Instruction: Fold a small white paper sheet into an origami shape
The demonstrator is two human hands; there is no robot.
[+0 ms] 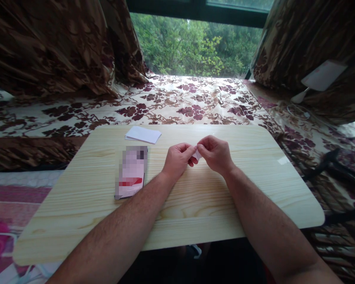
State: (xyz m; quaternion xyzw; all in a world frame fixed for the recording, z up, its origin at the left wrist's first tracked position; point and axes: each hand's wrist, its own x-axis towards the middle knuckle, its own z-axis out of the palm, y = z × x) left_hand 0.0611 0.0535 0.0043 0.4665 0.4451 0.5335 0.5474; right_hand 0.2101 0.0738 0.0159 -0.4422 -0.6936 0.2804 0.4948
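Observation:
My left hand (179, 157) and my right hand (215, 153) meet above the middle of the table. Between their fingertips they pinch a small piece of white paper (197, 154), which looks folded. Most of the paper is hidden behind my fingers. Both hands are closed, thumbs pressed against the fingers. Left of my left hand lies a phone (132, 169), its screen blurred out with a red band near the bottom. Beyond the phone rests a small stack of white paper sheets (143, 134), slightly fanned.
The pale wood-grain table (263, 189) has rounded corners. Behind it, a ledge with a floral cloth (192, 98) runs under the window. A white lamp (324, 75) stands on the right, its cable beside it. Dark patterned curtains (62, 43) hang at both sides.

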